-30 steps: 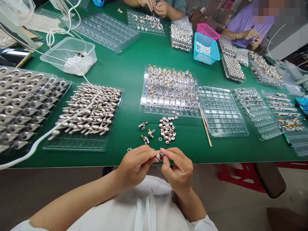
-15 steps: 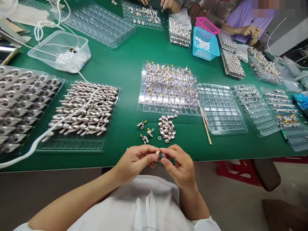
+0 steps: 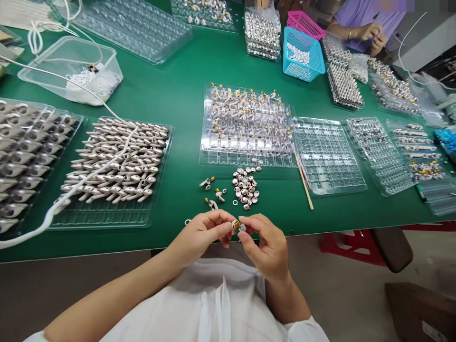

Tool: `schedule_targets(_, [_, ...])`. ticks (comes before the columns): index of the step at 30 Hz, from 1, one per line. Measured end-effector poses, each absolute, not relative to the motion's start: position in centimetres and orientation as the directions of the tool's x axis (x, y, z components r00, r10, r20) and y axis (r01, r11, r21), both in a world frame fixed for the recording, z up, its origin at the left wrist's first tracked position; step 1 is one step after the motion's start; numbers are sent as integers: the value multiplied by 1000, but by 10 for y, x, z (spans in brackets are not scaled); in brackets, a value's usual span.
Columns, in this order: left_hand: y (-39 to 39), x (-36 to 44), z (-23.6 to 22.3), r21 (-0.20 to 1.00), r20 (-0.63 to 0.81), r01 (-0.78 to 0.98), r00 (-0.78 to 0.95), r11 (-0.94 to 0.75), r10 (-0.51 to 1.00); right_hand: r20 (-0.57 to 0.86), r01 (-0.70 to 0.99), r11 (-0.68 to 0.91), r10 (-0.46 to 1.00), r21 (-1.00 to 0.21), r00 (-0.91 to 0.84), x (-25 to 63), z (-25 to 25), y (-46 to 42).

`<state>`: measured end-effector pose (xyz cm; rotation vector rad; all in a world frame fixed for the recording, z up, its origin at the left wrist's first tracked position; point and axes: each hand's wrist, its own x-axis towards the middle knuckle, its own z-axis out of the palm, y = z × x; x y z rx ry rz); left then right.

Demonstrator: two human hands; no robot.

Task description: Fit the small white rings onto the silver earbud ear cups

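Note:
My left hand pinches a pale earbud shell with an orange-gold flex strip at its opening. Between the thumb and fingers of my right hand is a small round earbud cap, its shiny inner side showing. Shell and cap are held close together at the table's front edge; whether they touch I cannot tell. Just beyond my hands lie a few loose earbud shells with gold strips and a pile of round caps. A small white ring lies beside my left hand.
A tray of earbud shells stands ahead, beside a clear tray and a wooden stick. To the left, a white cable crosses a tray of stems. Baskets and a co-worker's hands are farther back.
The shell and cap have moved slightly apart and turned, so the gold strip and the cap's inner side show more. The whole view has shifted a little.

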<state>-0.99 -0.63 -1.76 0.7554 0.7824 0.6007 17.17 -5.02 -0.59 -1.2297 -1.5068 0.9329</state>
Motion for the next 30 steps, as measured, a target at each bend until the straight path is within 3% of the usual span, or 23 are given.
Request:
schedule_targets(5, [-8,-8,-20,745,-411,-233,579,626,704,211,275,212,977,-938,-31,170,-7,-49])
schedule_targets(15, [-5,-6,-12,818,-385,-168,552,551,740,136,277,127,991,-952,16,169,-14,-52])
schedule_targets(19, [-4,-5,-9,832,-382,-144,552,536,741,-41,125,-54,993,-991,109,170,-19,-57])
schedule_targets(23, [-3,-4,-7,833,-394,-121,554,539,733,-248,-148,-237,967,-960,58,172,-22,-55])
schedule_targets(26, [-3,-3,-3,837,-396,-117,544,534,739,-307,-270,-292,952,-918,15,174,-25,-53])
schedule_targets(30, [-4,-2,1,841,-399,-117,525,528,752,-305,-298,-290,952,-910,4,174,-28,-53])
